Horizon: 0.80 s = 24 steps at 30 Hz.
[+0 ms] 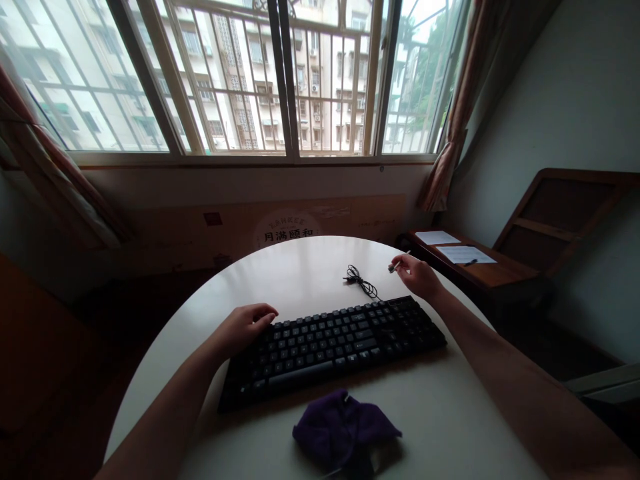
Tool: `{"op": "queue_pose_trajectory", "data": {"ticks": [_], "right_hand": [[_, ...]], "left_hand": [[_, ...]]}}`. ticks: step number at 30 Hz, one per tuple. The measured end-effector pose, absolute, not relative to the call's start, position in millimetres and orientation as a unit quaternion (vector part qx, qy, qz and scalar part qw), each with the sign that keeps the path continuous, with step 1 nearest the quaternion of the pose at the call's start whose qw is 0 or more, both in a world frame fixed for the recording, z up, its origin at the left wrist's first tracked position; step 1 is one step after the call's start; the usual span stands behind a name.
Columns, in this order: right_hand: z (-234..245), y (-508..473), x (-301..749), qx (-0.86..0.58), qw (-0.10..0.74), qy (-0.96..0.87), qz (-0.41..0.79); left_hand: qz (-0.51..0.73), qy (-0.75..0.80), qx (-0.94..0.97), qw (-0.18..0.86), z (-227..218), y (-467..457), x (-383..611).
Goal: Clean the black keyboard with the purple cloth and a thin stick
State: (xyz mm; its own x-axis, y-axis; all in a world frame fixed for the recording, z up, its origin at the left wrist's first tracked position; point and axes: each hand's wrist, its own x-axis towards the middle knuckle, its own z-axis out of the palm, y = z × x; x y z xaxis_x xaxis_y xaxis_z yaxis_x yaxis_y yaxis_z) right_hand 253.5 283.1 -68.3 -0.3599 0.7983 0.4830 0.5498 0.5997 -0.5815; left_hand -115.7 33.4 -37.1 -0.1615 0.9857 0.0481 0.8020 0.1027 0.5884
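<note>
A black keyboard [320, 343] lies slightly askew on the round white table [210, 293]. At its far left corner rests my left hand [247, 327], fingers bent around the edge and thumb close to the top keys. My right hand [417, 275] hovers beyond the keyboard's far right corner. Pinched in it is a small brush-like stick [399, 265], thin and pale with a darker end; the exact kind is too small to make out. Behind the keyboard lies its bundled black cable [361, 281]. A crumpled purple cloth [340, 430] lies in front, near me.
To the right, a wooden chair [520, 267] holds sheets of paper [465, 255] and a dark pen [471, 263]. A printed cardboard panel [340, 217] stands behind the table, below a barred window [285, 87]. Curtains [457, 133] hang at both sides.
</note>
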Motion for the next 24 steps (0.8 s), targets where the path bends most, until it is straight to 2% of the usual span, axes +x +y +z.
{"op": "queue_pose_trajectory", "data": {"ticks": [4,8,12,17,21,24], "right_hand": [[-57.2,276.5,259.2,-0.389,0.433,-0.809,0.082],[-23.1,258.6,266.0,-0.369,0.496,-0.786,-0.019],[-6.8,236.1,284.1,-0.367,0.547,-0.751,0.039],[-53.7,214.2,329.1,-0.468,0.440,-0.735,0.218],[-98.1,209.0,360.2,-0.532,0.385,-0.706,0.264],[-108.9,209.5,365.4,-0.534,0.358,-0.717,0.270]], "left_hand": [[0.258,0.717,0.624,0.173,-41.8,34.6,-121.9],[0.268,0.714,0.624,0.168,-43.2,33.4,-125.0],[0.262,0.709,0.632,0.169,-42.0,32.6,-124.7],[0.260,0.707,0.636,0.167,-42.0,34.6,-126.6],[0.260,0.710,0.633,0.165,-43.2,35.9,-128.5],[0.258,0.709,0.635,0.166,-44.6,36.4,-129.1]]}}
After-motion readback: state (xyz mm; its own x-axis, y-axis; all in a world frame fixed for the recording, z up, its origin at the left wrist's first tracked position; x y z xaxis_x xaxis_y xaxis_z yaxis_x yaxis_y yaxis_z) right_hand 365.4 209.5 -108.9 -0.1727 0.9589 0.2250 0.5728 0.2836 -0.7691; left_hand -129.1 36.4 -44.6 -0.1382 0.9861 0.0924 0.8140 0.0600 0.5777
